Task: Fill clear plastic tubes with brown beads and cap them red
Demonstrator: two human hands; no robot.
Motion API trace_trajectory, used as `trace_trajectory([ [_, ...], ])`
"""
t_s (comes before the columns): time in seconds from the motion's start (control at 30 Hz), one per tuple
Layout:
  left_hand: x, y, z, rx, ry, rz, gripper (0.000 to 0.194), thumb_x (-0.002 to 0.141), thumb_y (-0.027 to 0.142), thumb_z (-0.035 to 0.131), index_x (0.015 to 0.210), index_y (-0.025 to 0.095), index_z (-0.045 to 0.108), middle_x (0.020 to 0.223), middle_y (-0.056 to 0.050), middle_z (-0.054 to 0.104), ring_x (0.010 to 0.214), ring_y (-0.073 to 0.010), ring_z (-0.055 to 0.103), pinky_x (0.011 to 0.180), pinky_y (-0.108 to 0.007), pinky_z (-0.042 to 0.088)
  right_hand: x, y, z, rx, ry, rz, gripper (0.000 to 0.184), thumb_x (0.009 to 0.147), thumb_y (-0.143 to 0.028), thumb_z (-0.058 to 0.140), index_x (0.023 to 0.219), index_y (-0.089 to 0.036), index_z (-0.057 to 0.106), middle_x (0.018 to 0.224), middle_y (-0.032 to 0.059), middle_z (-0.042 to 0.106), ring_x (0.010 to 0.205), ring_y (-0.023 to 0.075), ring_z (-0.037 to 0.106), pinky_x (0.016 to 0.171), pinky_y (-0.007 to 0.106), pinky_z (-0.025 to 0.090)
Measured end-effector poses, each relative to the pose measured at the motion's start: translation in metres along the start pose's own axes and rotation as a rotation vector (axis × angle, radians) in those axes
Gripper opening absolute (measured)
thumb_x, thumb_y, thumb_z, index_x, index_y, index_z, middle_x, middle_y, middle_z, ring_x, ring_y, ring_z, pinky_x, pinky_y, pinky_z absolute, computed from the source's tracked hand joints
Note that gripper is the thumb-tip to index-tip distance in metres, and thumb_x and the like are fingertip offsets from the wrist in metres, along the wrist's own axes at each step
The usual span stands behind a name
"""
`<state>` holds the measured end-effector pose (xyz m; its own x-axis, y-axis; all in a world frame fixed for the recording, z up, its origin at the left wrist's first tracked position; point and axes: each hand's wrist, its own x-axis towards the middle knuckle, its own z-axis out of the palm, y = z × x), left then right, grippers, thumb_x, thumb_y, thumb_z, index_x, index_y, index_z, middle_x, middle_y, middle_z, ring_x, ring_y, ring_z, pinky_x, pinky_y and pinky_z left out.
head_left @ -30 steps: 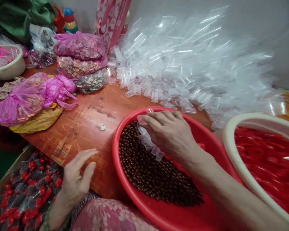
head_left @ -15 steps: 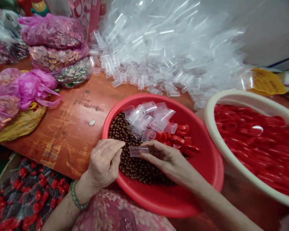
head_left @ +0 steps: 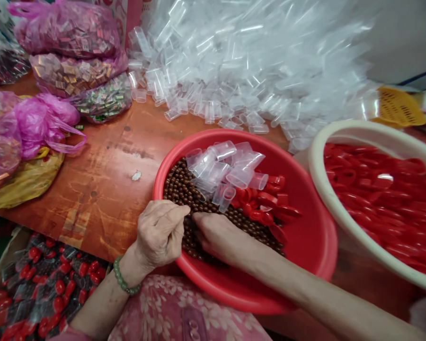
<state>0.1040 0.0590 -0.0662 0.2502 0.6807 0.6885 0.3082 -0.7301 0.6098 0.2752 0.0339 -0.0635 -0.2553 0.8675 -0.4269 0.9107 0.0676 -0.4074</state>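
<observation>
A red basin [head_left: 315,246] in front of me holds many small brown beads [head_left: 179,187], a heap of clear plastic tubes [head_left: 223,173] and some red caps [head_left: 266,206]. My left hand [head_left: 159,234] is curled at the basin's near rim, its fingertips pinched together over the beads. My right hand [head_left: 218,237] lies knuckles up on the beads right beside it, fingers bent under. The two hands' fingertips nearly meet. What they hold is hidden. A green bead bracelet [head_left: 122,282] circles my left wrist.
A cream basin [head_left: 317,156] full of red caps stands at the right. A big pile of clear tubes [head_left: 248,71] covers the back of the wooden table [head_left: 106,175]. Pink bags [head_left: 39,123] lie at the left. A box of filled red-capped tubes [head_left: 39,284] sits lower left.
One second ago my right hand laid clear tubes in the basin while my left rested on the table. Both hands came together with one tube, and now my right presses down into the beads.
</observation>
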Motion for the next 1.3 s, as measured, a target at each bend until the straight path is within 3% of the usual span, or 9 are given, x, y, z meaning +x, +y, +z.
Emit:
trace_trajectory([
  [0.17,0.000,0.000,-0.002,-0.002,-0.019,-0.014,0.031,0.084,0.004,0.049,0.110,0.015,0.062,0.090,-0.009,0.073,0.087,-0.0176,0.068,0.080,-0.030,0.055,0.031,-0.007,0.008,0.261,0.076,0.039,0.014,0.068,-0.004,0.053,0.069,-0.019,0.053,0.068,0.0023,0.063,0.065,0.0154,0.056,0.060,0.025,0.039],
  [0.33,0.000,0.003,-0.004,-0.022,-0.007,-0.051,0.035,0.088,0.006,0.044,0.117,0.017,0.059,0.095,-0.009,0.072,0.091,-0.0180,0.068,0.081,-0.032,0.055,0.041,-0.005,0.017,0.572,0.234,0.034,0.012,0.072,-0.016,0.054,0.067,-0.022,0.045,0.063,-0.0039,0.052,0.062,0.0136,0.049,0.059,0.026,0.041],
  [0.53,-0.001,0.012,-0.014,-0.185,-0.015,-0.338,0.034,0.091,0.012,0.047,0.124,0.018,0.053,0.110,-0.012,0.067,0.101,-0.0180,0.065,0.089,-0.032,0.055,0.035,-0.008,0.009,0.907,0.313,-0.092,0.021,0.080,-0.040,0.061,0.077,-0.020,0.053,0.070,-0.0027,0.057,0.067,0.0139,0.052,0.064,0.028,0.047],
  [0.63,0.004,0.016,-0.022,-0.160,-0.073,-0.379,0.043,0.089,0.014,0.053,0.132,0.017,0.047,0.125,-0.015,0.060,0.114,-0.0216,0.060,0.096,-0.035,0.054,0.029,-0.010,0.001,1.006,0.335,-0.148,0.023,0.078,-0.041,0.066,0.083,-0.020,0.058,0.077,-0.0005,0.063,0.073,0.0151,0.057,0.071,0.030,0.050],
  [0.77,0.016,0.019,-0.027,0.035,-0.241,-0.300,0.056,0.086,0.019,0.060,0.139,0.012,0.041,0.138,-0.020,0.052,0.130,-0.0278,0.051,0.107,-0.044,0.047,0.017,-0.015,-0.012,1.077,0.349,-0.216,0.023,0.079,-0.040,0.069,0.086,-0.019,0.063,0.083,0.0016,0.067,0.078,0.0161,0.061,0.077,0.031,0.051],
  [0.87,0.025,0.021,-0.026,0.069,-0.348,-0.303,0.055,0.086,0.023,0.061,0.137,0.008,0.045,0.142,-0.022,0.050,0.133,-0.0297,0.048,0.109,-0.047,0.044,0.007,-0.020,-0.022,1.109,0.348,-0.287,0.023,0.079,-0.041,0.071,0.084,-0.019,0.066,0.082,0.0016,0.069,0.077,0.0159,0.062,0.076,0.030,0.051],
  [1.03,0.034,0.028,-0.020,-0.161,-0.351,-0.350,0.034,0.086,0.019,0.063,0.119,0.012,0.065,0.129,-0.017,0.063,0.119,-0.0233,0.062,0.104,-0.039,0.050,-0.008,-0.024,-0.033,1.125,0.350,-0.354,0.025,0.077,-0.043,0.073,0.077,-0.019,0.066,0.075,-0.0004,0.068,0.072,0.0150,0.061,0.072,0.028,0.051],
  [1.3,0.045,0.038,-0.016,-0.525,-0.383,-0.568,0.030,0.081,0.015,0.068,0.110,0.020,0.072,0.124,-0.007,0.068,0.114,-0.0187,0.064,0.103,-0.030,0.048,-0.027,-0.021,-0.046,1.012,0.312,-0.368,0.019,0.086,-0.037,0.065,0.090,-0.019,0.070,0.090,0.0029,0.073,0.082,0.0171,0.068,0.076,0.028,0.054],
])
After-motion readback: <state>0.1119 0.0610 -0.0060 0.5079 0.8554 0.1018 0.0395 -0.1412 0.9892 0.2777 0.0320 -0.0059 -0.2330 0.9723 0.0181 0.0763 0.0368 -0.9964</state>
